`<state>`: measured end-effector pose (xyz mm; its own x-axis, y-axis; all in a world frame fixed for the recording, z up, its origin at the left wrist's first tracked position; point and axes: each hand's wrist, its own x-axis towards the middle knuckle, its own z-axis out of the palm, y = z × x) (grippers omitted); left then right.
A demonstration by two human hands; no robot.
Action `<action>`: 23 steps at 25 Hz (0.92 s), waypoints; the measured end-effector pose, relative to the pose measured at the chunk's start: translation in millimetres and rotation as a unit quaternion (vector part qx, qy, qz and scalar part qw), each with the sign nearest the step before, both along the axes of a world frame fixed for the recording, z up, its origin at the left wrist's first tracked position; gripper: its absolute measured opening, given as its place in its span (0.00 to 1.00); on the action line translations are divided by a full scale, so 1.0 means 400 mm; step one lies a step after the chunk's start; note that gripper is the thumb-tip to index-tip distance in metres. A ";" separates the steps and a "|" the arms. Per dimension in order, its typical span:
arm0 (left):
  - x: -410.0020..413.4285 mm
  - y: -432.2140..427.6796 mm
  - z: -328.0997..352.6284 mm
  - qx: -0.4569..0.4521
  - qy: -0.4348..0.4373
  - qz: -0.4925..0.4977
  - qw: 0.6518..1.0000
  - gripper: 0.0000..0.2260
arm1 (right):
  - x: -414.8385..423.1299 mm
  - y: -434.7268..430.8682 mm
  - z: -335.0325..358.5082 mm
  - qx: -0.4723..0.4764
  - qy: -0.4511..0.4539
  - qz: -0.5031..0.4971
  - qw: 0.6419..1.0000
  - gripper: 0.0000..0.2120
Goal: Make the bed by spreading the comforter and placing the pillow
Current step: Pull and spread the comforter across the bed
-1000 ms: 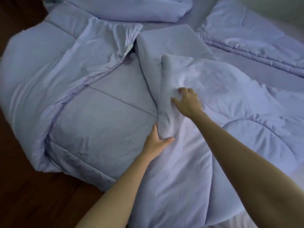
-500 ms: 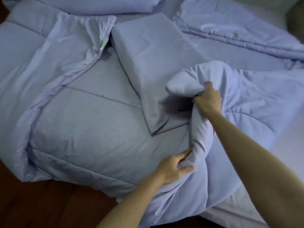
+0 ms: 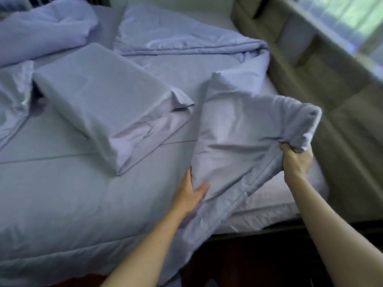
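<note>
Both hands (image 3: 191, 192) (image 3: 296, 160) on comforter (image 3: 234, 129)

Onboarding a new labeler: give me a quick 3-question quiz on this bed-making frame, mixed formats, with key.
1. True or false: the right hand grips a bunched fold of the lavender quilted comforter.
2. The left hand holds: A) the comforter's edge B) the rectangular lavender-cased pillow C) nothing.
3. Fill in: the pillow lies on top of the ____.

Key: 1 true; 2 A; 3 comforter.
</note>
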<state>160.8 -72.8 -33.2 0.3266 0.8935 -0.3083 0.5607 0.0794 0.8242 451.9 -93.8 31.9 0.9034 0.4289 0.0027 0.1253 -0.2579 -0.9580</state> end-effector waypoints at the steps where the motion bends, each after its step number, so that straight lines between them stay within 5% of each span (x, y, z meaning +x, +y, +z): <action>1: 0.043 -0.029 0.000 -0.003 -0.001 -0.033 0.999 0.43 | 0.038 -0.064 -0.010 0.032 0.014 -0.036 0.999 0.20; 9: 0.313 -0.273 -0.045 0.039 0.062 -0.322 0.944 0.36 | 0.249 -0.535 -0.054 0.067 0.016 -0.250 0.966 0.28; 13: 0.384 -0.320 -0.076 0.057 0.157 -0.459 0.873 0.33 | 0.294 -0.707 -0.102 0.037 0.005 -0.361 0.932 0.30; 20: 0.442 -0.378 -0.087 0.066 0.211 -0.521 0.824 0.29 | 0.322 -0.772 -0.210 -0.029 0.109 -0.318 0.941 0.28; 23: 0.453 -0.384 -0.096 0.055 0.244 -0.540 0.804 0.28 | 0.345 -0.785 -0.284 -0.057 0.236 -0.264 0.933 0.42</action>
<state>341.8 -226.6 -71.6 0.7948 0.2008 -0.5727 0.5118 -0.7290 0.4546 590.0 -407.8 -81.9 0.8778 -0.1040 -0.4676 -0.4775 -0.2685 -0.8366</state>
